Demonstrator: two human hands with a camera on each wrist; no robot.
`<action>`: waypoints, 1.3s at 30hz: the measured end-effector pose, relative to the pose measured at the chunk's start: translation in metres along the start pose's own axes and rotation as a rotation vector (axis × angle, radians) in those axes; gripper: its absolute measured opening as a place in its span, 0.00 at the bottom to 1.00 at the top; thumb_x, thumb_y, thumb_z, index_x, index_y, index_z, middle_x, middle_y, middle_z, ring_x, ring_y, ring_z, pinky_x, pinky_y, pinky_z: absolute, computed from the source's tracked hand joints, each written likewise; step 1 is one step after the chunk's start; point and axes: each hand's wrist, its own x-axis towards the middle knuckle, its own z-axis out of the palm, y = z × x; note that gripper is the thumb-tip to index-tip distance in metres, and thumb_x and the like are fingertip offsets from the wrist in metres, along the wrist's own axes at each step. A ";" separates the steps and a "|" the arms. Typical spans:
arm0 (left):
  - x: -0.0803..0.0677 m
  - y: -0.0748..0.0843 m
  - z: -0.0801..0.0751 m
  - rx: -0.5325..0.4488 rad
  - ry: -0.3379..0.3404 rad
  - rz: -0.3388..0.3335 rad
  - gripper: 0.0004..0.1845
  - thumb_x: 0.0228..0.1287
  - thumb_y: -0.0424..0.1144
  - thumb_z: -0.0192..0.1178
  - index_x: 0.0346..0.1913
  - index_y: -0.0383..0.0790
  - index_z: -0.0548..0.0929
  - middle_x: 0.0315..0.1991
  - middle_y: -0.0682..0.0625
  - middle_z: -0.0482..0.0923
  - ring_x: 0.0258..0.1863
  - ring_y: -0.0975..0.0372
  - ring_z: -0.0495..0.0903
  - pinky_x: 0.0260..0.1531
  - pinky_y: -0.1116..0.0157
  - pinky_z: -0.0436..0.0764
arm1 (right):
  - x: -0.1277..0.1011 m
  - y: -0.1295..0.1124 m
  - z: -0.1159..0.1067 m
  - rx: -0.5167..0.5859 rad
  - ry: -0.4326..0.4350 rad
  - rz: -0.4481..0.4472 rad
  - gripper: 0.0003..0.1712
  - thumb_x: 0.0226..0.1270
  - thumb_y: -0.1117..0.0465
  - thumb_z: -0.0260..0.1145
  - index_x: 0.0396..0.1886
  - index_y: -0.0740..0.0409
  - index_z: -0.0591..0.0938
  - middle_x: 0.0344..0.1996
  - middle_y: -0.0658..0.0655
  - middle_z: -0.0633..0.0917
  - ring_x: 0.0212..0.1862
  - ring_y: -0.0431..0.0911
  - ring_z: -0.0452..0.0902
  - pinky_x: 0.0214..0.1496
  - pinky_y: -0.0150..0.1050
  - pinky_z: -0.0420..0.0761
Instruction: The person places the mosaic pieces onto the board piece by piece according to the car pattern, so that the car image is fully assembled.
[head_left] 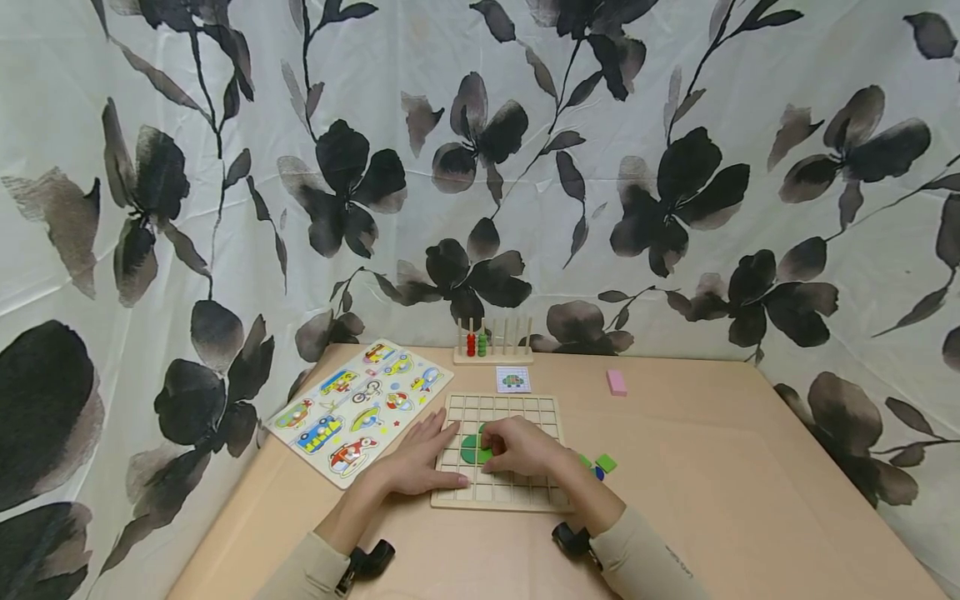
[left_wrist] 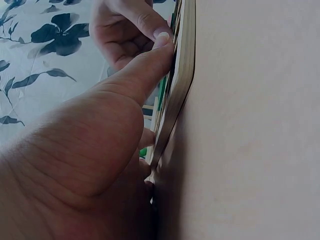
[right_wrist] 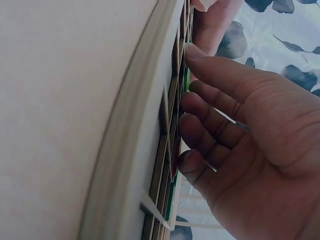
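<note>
Right grip (head_left: 521,446) pinches the green piece (head_left: 472,450) with curled fingertips over the wooden grid board (head_left: 517,492), which the flat, released left grip (head_left: 420,454) steadies on the counter (head_left: 750,500).

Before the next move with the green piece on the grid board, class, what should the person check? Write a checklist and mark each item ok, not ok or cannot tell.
1. Grid board lies flat on the table: ok.
2. Left hand rests on the board's left edge and steadies it: ok.
3. Right hand has its fingertips on the green piece: ok.
4. Green piece sits fully in its cells: cannot tell, the right hand covers part of it.
5. Loose pieces lie close by, to the right of the board: ok.
6. Pattern card lies in view behind the board: ok.
</note>
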 end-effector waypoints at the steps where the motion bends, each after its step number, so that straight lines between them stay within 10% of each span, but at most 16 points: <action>1: 0.000 0.000 0.000 -0.002 0.001 0.001 0.56 0.64 0.70 0.63 0.84 0.42 0.55 0.86 0.36 0.37 0.85 0.44 0.37 0.83 0.43 0.40 | -0.001 0.001 -0.001 0.008 0.005 -0.001 0.12 0.61 0.57 0.80 0.39 0.53 0.86 0.23 0.44 0.79 0.27 0.36 0.72 0.30 0.30 0.72; 20: -0.001 0.003 -0.002 -0.020 0.001 -0.001 0.55 0.64 0.69 0.64 0.84 0.43 0.55 0.86 0.36 0.37 0.85 0.44 0.37 0.83 0.43 0.39 | -0.042 0.043 -0.043 0.079 0.190 0.092 0.09 0.67 0.57 0.75 0.42 0.54 0.86 0.27 0.48 0.78 0.31 0.43 0.72 0.30 0.33 0.70; 39: -0.001 0.002 -0.001 -0.006 -0.001 -0.009 0.56 0.64 0.70 0.64 0.84 0.43 0.55 0.86 0.37 0.37 0.85 0.45 0.37 0.84 0.44 0.40 | -0.080 0.073 -0.080 0.122 -0.037 0.228 0.06 0.63 0.67 0.76 0.38 0.59 0.86 0.28 0.52 0.81 0.33 0.45 0.75 0.33 0.35 0.77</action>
